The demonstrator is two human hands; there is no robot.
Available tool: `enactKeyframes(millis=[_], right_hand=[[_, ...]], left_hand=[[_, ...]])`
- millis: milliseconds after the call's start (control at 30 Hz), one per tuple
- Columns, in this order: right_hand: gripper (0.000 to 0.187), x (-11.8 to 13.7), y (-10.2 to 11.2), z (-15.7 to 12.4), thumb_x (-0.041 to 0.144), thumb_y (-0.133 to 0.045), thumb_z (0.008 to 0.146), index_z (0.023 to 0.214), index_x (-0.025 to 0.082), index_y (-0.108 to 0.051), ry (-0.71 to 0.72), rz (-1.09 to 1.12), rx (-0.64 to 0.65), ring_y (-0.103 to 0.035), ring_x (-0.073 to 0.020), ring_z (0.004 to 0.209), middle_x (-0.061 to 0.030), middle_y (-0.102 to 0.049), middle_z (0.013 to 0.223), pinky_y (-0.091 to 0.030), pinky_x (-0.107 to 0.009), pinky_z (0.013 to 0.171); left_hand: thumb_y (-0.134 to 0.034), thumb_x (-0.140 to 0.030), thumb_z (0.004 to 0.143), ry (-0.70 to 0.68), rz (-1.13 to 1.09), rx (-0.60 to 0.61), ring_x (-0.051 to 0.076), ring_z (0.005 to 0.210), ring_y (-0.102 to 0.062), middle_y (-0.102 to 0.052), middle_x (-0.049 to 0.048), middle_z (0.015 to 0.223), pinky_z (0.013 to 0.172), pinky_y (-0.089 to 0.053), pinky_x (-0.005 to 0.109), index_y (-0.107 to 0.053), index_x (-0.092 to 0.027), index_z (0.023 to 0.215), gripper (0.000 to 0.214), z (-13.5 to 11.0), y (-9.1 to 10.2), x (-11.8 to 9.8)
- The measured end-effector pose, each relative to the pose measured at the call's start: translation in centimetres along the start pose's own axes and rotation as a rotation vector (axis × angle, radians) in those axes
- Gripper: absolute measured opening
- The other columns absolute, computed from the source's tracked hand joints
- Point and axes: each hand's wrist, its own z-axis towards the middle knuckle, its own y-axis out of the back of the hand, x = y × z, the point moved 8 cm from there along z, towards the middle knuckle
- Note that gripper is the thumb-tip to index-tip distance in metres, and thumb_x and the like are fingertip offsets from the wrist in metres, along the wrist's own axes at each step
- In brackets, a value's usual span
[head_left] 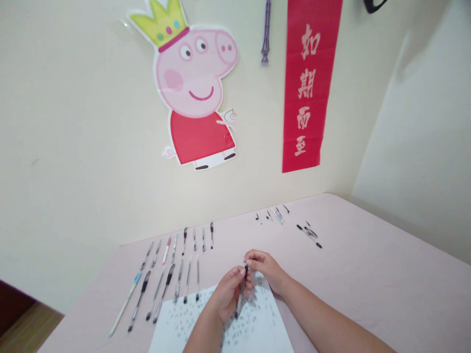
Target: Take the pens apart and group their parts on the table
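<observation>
My left hand (227,293) is closed around the barrel of a dark pen (241,294), which points down toward me. My right hand (265,267) pinches the pen's top end with its fingertips. Both hands hover over a white sheet of paper (257,328) covered with small handwritten marks, lying on a pale pink table (368,284).
Several pens (162,279) lie in rows to the left of the paper. More pens and small pen parts (309,233) are scattered at the far right of the table. A cartoon pig sticker (195,93) and a red banner (307,83) hang on the wall behind.
</observation>
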Motion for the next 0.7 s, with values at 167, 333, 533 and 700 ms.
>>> enactKeyframes(millis=[167,333,533,700], right_hand=[[0.030,0.24,0.43,0.11,0.042,-0.070,0.064,0.082,0.018,-0.065,0.012,-0.035,-0.057,-0.052,-0.0107,0.062,-0.0012,-0.060,0.087,-0.042,-0.026,0.061],[0.028,-0.01,0.64,0.34,0.043,-0.071,0.064,0.069,0.017,-0.060,0.049,-0.044,-0.054,-0.050,-0.0098,0.060,-0.0011,-0.060,0.087,-0.041,-0.025,0.059],[0.026,0.37,0.28,-0.02,0.042,-0.067,0.069,0.079,0.019,-0.066,0.028,-0.032,-0.026,-0.052,-0.0110,0.061,-0.0023,-0.060,0.092,-0.042,-0.027,0.062],[0.029,-0.02,0.55,0.19,0.044,-0.071,0.064,0.075,0.019,-0.064,0.021,-0.022,-0.052,-0.053,-0.0117,0.063,-0.0030,-0.060,0.096,-0.043,-0.028,0.062]], left_hand=[[-0.069,-0.031,0.072,-0.015,-0.019,-0.007,0.007,0.053,-0.054,-0.059,0.0013,0.067,0.048,-0.045,0.017,-0.060,-0.011,0.078,0.022,-0.12,-0.07,-0.20],[-0.069,-0.030,0.072,-0.008,-0.007,-0.004,0.007,0.052,-0.054,-0.058,0.0015,0.067,0.047,-0.045,0.016,-0.061,-0.011,0.078,0.022,-0.21,-0.23,-0.27],[-0.069,-0.031,0.072,-0.002,-0.016,0.020,0.005,0.050,-0.052,-0.057,-0.0002,0.064,0.047,-0.044,0.015,-0.062,-0.011,0.077,0.021,-0.11,-0.34,-0.12],[-0.070,-0.031,0.071,-0.014,-0.004,-0.004,0.005,0.049,-0.050,-0.056,-0.0008,0.063,0.047,-0.044,0.016,-0.062,-0.011,0.077,0.022,-0.20,-0.21,-0.21]])
